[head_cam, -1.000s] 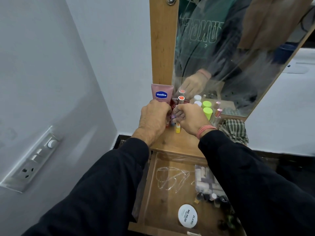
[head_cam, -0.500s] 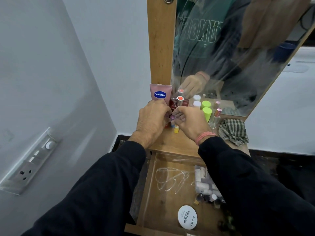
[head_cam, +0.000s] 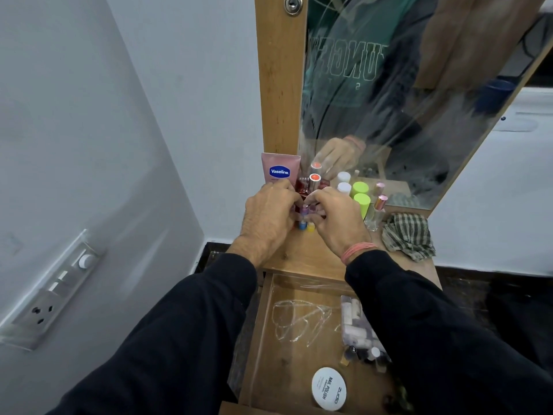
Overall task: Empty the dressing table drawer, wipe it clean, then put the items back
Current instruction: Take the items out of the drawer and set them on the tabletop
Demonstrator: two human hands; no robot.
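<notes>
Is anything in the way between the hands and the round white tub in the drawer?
Nothing visible blocks it. The round white tub lies in the open drawer, uncovered from above. Both the left hand and right hand are up on the tabletop among small bottles, apparently holding some.

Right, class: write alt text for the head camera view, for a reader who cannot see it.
Two hands, left hand and right hand, meet over small bottles on a wooden dressing table top by a mirror. A pink Vaseline tube stands behind them, a checked cloth lies to the right. Below, the open drawer holds a white round tin and more bottles.
</notes>
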